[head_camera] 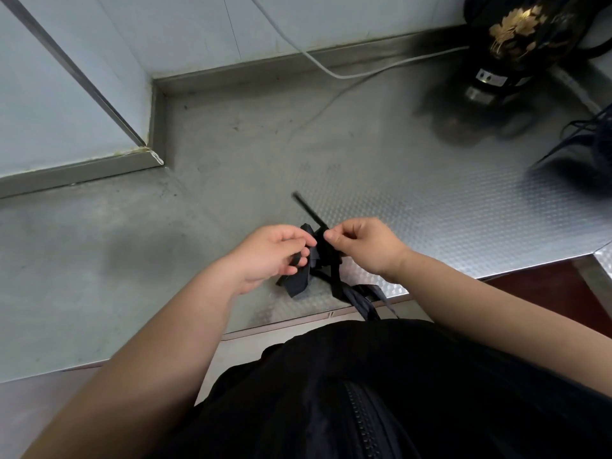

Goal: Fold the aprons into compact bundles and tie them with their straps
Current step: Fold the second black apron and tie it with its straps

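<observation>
A dark apron bundle (303, 281) is held just above the steel counter (414, 207), close to its front edge. My left hand (275, 253) grips the bundle and a strap loop with curled fingers. My right hand (362, 245) pinches a black strap (308, 208) whose free end sticks up and to the left. More dark cloth and straps (362, 301) hang over the counter's front edge below my right hand.
A black appliance with gold flowers (516, 38) stands at the back right, with a white cable (331, 69) running along the wall. Another dark cloth pile with straps (592, 154) lies at the right edge. My dark jacket fills the bottom.
</observation>
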The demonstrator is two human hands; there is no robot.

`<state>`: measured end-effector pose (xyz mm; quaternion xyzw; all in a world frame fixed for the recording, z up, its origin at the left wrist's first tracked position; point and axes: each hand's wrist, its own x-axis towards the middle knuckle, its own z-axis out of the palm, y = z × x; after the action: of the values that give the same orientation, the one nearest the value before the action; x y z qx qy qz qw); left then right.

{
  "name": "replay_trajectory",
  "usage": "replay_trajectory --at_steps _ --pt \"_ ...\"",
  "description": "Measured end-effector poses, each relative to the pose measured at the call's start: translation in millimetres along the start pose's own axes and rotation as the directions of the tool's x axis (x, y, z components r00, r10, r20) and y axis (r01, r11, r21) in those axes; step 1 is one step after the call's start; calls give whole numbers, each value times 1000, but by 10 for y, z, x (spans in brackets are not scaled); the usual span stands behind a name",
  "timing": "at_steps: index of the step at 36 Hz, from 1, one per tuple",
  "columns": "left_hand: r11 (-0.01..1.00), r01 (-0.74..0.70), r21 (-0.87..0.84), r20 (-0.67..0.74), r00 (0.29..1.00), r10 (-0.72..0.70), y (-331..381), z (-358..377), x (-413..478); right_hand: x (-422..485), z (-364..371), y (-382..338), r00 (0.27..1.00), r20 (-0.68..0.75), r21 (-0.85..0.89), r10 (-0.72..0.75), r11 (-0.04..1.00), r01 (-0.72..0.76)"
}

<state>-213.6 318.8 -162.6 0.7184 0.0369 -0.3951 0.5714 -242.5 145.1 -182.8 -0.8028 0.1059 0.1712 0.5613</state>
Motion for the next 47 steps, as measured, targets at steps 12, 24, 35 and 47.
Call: replay_trajectory --at_steps 12,24,35,47 --pt "983 -155 95 -245 954 174 -124 37 55 40 76 -34 996 -4 -127 -84 988 83" --pt "988 -143 57 -201 968 152 -125 -21 104 35 118 -58 982 56 -259 -179 948 187" --pt "895 -392 212 -253 862 438 -215 -17 117 75 143 -83 990 -96 -3 -105 994 105" --pt "919 -383 93 -245 886 394 -226 24 132 59 176 -121 946 10 -433 -325 851 297"
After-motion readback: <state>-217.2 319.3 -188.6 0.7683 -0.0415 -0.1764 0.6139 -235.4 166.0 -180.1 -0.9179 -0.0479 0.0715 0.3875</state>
